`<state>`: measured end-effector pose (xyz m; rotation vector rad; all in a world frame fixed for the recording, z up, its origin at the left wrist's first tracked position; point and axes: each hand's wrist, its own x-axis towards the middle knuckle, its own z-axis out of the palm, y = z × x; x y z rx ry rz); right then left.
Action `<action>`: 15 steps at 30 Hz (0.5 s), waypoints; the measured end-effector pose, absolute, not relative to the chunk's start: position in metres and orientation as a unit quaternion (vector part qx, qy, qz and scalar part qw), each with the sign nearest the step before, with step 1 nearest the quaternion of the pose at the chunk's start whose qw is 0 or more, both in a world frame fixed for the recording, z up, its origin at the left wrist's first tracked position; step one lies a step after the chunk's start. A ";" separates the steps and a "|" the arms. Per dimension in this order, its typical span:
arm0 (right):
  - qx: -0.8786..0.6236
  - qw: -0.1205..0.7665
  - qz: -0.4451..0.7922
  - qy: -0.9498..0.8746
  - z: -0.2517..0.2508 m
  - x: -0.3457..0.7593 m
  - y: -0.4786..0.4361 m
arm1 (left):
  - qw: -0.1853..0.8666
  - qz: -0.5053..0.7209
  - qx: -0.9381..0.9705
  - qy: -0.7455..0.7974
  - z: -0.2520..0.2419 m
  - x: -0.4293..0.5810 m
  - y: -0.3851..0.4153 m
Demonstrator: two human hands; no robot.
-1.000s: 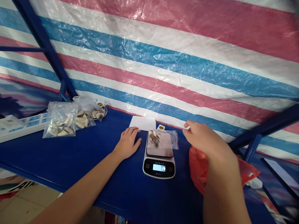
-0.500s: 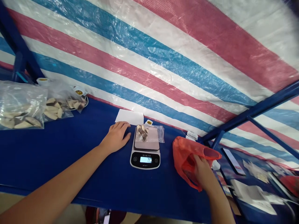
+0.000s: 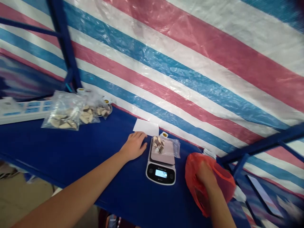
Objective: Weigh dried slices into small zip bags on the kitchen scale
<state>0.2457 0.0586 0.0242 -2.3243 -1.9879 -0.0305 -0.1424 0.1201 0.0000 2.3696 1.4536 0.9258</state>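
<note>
Red plastic bag (image 3: 222, 186) slumps at the right end of a blue table (image 3: 71, 152) backed by striped tarpaulin (image 3: 166, 63). The right hand (image 3: 206, 174) is pushed into its mouth, fingers hidden, so their grip cannot be told. The left hand (image 3: 134, 146) lies flat and empty just left of a digital scale (image 3: 161, 167) bearing a clear pouch (image 3: 166, 146) of pale pieces.

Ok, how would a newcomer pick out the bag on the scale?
On the blue table, find the digital scale beside the left hand. The small clear bag lies on its platform; unlike the clear bags far left, it holds few pieces.
</note>
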 end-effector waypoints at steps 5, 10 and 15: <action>-0.782 0.010 -0.003 -0.623 0.027 0.236 0.081 | 0.114 0.316 0.805 0.489 0.002 -0.143 0.117; -0.814 -0.006 -0.044 -0.579 0.015 0.241 0.090 | 0.117 0.321 0.802 0.490 0.001 -0.143 0.116; -0.796 0.018 -0.087 -0.599 -0.005 0.255 0.083 | 0.125 0.312 0.803 0.491 0.000 -0.144 0.116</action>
